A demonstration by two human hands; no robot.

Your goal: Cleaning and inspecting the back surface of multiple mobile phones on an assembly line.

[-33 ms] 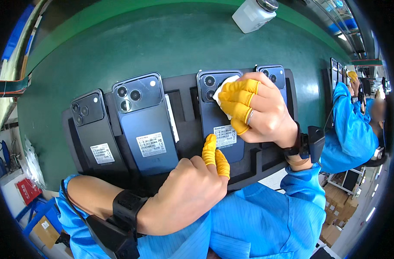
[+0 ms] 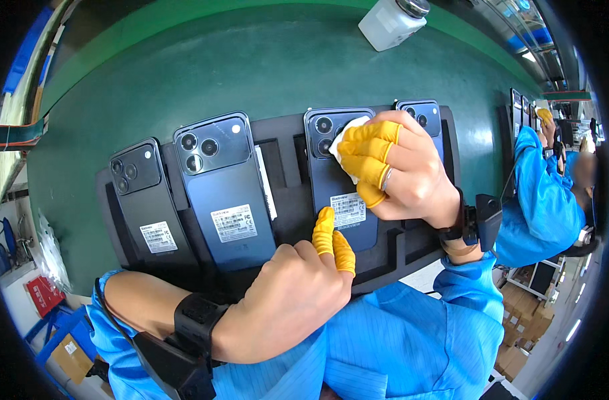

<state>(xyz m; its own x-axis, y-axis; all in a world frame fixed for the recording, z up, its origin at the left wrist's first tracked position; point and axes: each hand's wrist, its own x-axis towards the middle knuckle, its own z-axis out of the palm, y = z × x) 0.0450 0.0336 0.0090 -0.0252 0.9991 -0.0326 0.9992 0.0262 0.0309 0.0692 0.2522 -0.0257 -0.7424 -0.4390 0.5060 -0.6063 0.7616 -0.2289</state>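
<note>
My right hand (image 2: pixel 404 170), in yellow finger cots, is closed on a white wiping cloth (image 2: pixel 356 123) and presses it against the camera area of a dark blue smartphone (image 2: pixel 323 175). That phone lies back up, with a white label low on it. At its lower left edge, the yellow-capped fingers of my left hand (image 2: pixel 284 297) hold the phone; the other fingers are curled. A black foam tray (image 2: pixel 278 128) lies under the phones. Left of my hands are a blue phone (image 2: pixel 228 185) and a darker phone (image 2: pixel 136 208); another phone (image 2: pixel 432 117) is partly hidden behind my right hand.
A white bottle with a metal lid (image 2: pixel 392 25) stands at the back of the green table (image 2: pixel 271 67). To the right sits a co-worker in a blue sleeve (image 2: pixel 538 207), near more phones. A clear plastic bag (image 2: pixel 50 250) hangs at the left edge; cardboard boxes (image 2: pixel 528 317) are lower right.
</note>
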